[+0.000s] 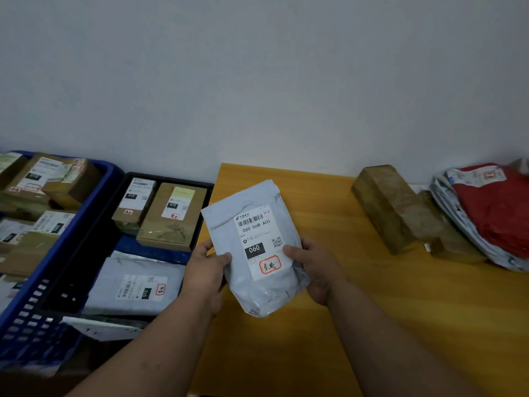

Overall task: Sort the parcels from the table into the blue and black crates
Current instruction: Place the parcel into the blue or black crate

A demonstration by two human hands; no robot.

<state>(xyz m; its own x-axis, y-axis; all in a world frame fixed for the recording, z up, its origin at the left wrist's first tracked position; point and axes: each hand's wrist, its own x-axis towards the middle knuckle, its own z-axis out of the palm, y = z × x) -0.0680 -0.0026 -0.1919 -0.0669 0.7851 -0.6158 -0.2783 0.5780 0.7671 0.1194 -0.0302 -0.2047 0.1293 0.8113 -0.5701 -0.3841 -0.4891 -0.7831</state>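
The left hand [206, 269] and the right hand [314, 267] both gripped a soft grey bag parcel [254, 247]. Each thumb lay on the front of it and the other fingers curled behind. The parcel was held up over the yellow wooden table [372, 310], near the table's left edge. Its white label [262, 242] faced up and showed a barcode, the number 060 and a red-edged sticker.

To the left, just beside the table, sat the black crate [71, 293]. It held a flat grey bag [134, 285] at the near end and two brown boxes [171, 216] at the far end. Left of that sat the blue crate [48, 267], with more brown boxes inside.

Farther off on the right side of the table lay a long brown box [395, 207]. Beside it was a pile of bags [486, 213], red on top, maybe with another box under them; that part was too blurry to tell.
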